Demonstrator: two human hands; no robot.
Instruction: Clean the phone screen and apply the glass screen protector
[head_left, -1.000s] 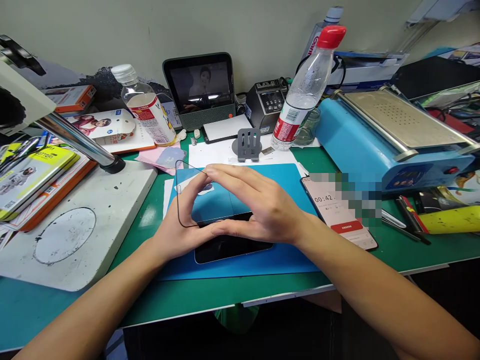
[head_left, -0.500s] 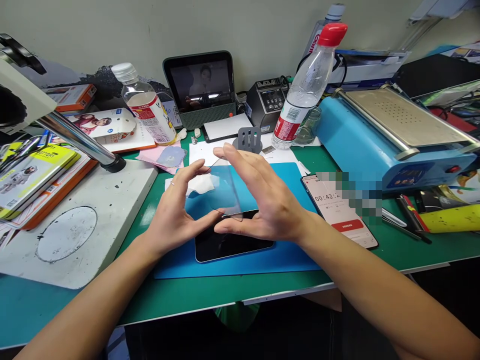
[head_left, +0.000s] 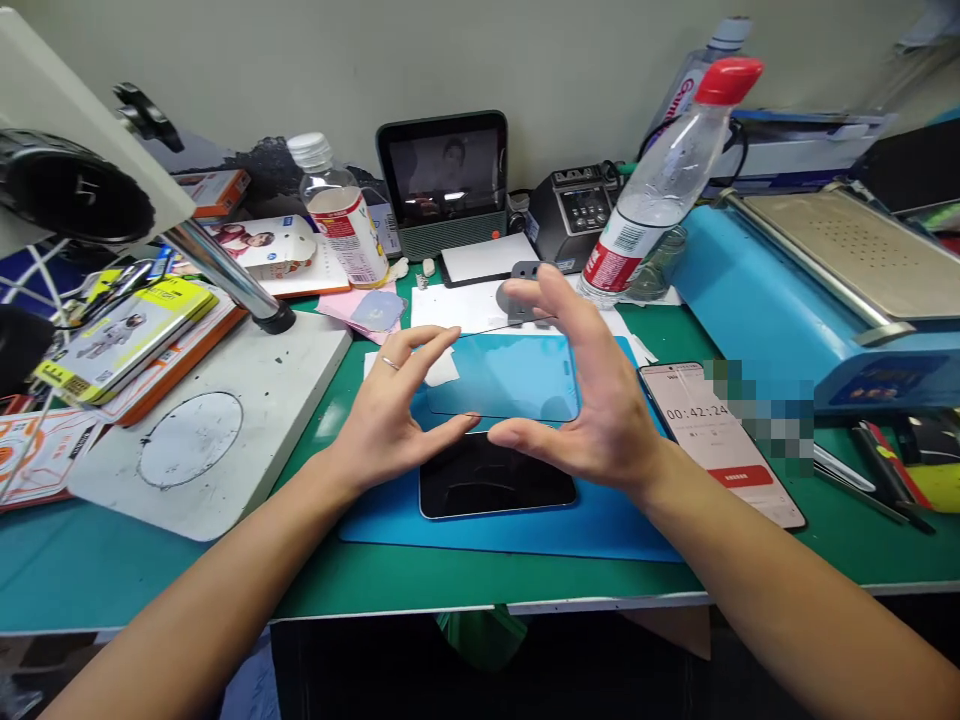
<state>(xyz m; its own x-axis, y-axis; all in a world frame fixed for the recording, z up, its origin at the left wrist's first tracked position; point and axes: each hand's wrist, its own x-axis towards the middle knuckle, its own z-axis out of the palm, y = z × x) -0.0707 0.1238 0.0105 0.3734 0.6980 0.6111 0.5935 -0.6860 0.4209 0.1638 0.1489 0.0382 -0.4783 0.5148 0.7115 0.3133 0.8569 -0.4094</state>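
Between my hands a clear glass screen protector (head_left: 510, 375) is held by its edges, above the mat and just beyond the phone. My left hand (head_left: 394, 415) grips its left end, with the index finger on the far edge and the thumb near the close edge. My right hand (head_left: 607, 400) curves round the right end, thumb low and fingers high. Below the glass, a phone with a dark screen (head_left: 495, 485) lies face up on the blue mat (head_left: 607, 525). White tissue (head_left: 442, 370) shows beside the left fingertips.
Right of the mat lies a second phone (head_left: 720, 440) showing a timer. A blue machine (head_left: 795, 310) stands behind it. A red-capped bottle (head_left: 645, 220) and a white-capped bottle (head_left: 345, 225) stand at the back. On the left is a white stand base (head_left: 202, 430).
The glass has turned from a steep tilt to lie broadside, its face towards me. My hands have moved apart, and the camera view has swung left.
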